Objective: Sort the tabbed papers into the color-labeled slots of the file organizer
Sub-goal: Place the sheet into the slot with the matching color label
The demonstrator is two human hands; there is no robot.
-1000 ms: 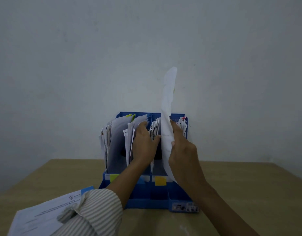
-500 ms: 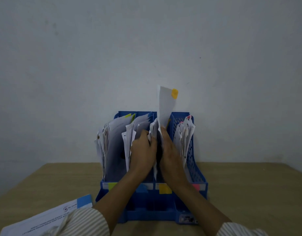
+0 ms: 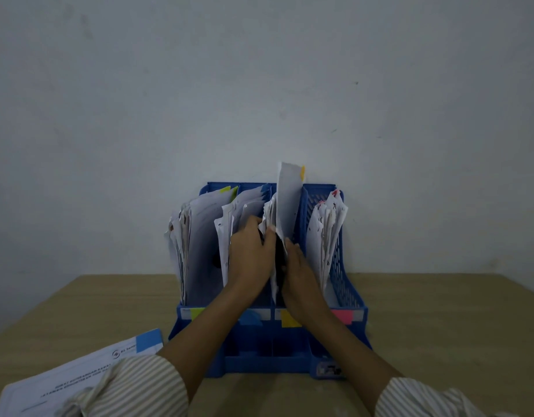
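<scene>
Your right hand [image 3: 301,275] hides its fingertips inside the file organizer [image 3: 347,284]; grip cannot be told. Your left hand [image 3: 252,254] curls its fingers [image 3: 270,236] around the third slot's stacked papers [image 3: 267,215], holding them aside. Yellow-tabbed paper [image 3: 286,206] stands in that slot, above its yellow label [image 3: 289,319].

Under my left hand [image 3: 251,254] and right hand [image 3: 298,273], the file organizer [image 3: 347,284] is blue plastic with a slight sheen, its side wall to the right of my fingers a perforated mesh. The sheet [image 3: 286,203] rising above my fingertips is thin matt white paper, crumpled at the edges. My striped sleeve [image 3: 133,386], back toward my elbow, is soft woven cloth. The table [image 3: 440,320] beneath is pale wood-grain, smooth and matt.
</scene>
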